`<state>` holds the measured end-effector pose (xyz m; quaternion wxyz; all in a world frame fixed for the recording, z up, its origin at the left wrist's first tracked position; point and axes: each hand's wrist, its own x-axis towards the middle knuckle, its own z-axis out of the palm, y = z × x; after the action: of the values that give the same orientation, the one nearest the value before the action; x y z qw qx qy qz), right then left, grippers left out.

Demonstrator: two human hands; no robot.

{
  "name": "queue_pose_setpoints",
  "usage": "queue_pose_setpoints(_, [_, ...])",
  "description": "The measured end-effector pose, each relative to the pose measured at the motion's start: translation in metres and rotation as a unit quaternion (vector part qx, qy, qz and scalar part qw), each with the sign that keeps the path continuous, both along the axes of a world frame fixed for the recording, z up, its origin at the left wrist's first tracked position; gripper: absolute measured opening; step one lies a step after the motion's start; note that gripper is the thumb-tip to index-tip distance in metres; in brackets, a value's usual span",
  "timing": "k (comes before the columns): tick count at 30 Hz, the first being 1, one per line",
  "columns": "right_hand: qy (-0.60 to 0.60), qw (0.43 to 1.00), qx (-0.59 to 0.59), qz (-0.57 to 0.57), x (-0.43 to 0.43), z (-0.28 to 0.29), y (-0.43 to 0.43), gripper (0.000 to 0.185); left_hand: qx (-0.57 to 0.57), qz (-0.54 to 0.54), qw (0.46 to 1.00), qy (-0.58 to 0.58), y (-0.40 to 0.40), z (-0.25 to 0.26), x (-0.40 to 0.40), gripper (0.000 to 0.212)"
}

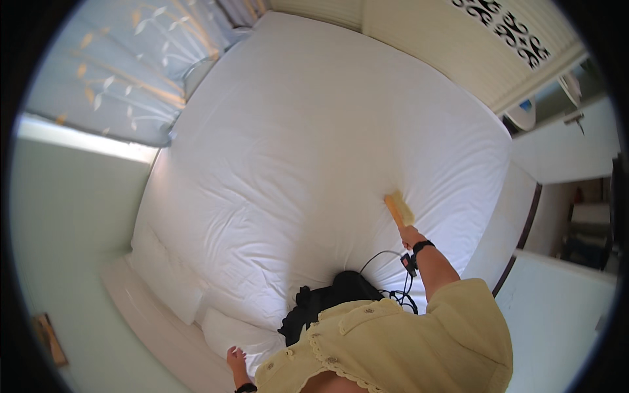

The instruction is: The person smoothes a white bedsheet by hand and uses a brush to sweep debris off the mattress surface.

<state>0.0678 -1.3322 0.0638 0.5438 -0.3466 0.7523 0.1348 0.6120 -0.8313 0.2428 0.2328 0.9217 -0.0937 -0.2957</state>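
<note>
My right hand [409, 236] grips the handle of a bed brush with a wooden back [394, 209] and pale bristles. The brush lies against the white fitted sheet [339, 147] on a large bed, right of the middle, its bristles facing the right side. My left hand [237, 357] is low at the left, above or beside a white pillow [236, 334], its fingers loosely curled and holding nothing that I can see. Wrinkles run across the sheet on both sides. Both wrists wear black bands, and a black cable [381, 252] hangs by the right one.
A second white pillow [164, 275] lies by the headboard [142, 304]. Patterned curtains [132, 73] hang at the upper left, touching the bed's edge. Cream wardrobe doors [408, 29] stand along the far side. Black clothing [339, 292] is directly before my body.
</note>
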Motion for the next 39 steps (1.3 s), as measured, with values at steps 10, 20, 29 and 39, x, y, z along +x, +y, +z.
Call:
queue_pose_setpoints(10, [-0.012, 0.995, 0.084, 0.051, -0.006, -0.043, -0.034, 0.031, 0.258, 0.064, 0.961, -0.07, 0.108, 0.018, -0.234, 0.044])
queue_pose_setpoints(20, [0.106, 0.961, 0.154, 0.202, 0.041, 0.075, -0.055, 0.015, 0.192, 0.25, 0.949, 0.009, 0.156, 0.015, -0.372, 0.039])
queue_pose_setpoints(29, [-0.031, 0.868, 0.057, 0.492, 0.125, 0.159, 0.041, 0.032, 0.03, 0.485, 0.872, 0.067, 0.211, -0.098, -0.363, 0.085])
queue_pose_setpoints(39, [0.062, 0.905, -0.017, 0.421, 0.155, 0.222, 0.158, 0.033, -0.396, 0.689, 0.607, -0.03, 0.209, -0.157, -0.266, 0.066])
